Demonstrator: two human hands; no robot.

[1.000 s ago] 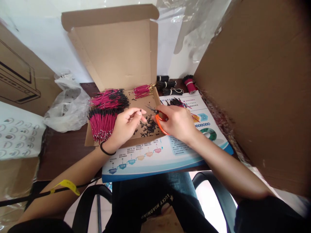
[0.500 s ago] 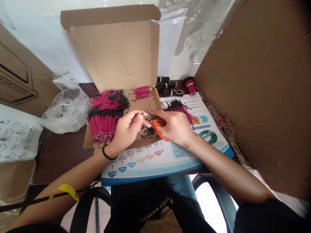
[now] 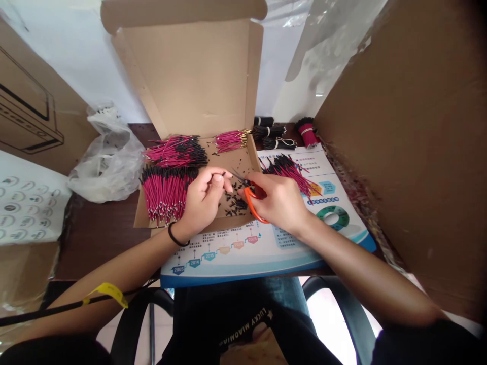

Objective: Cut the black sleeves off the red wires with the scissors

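Right hand (image 3: 282, 203) gripping the orange-handled scissors (image 3: 249, 200), partly covering them; left hand (image 3: 205, 198) curled: holding anything? We can't tell.

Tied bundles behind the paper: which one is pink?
The rightmost bundle, beside the big cardboard: its wires are pink with black ends, while the other tied bundles look black.

Two hands (image 3: 205, 195), one pair of scissors (image 3: 249, 201)

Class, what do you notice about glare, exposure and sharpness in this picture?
Head view: white glare streaks the plastic sheet; head view: the floor looks washed out; head view: the scissors read fairly clearly, but the smallest print on the poster does not.
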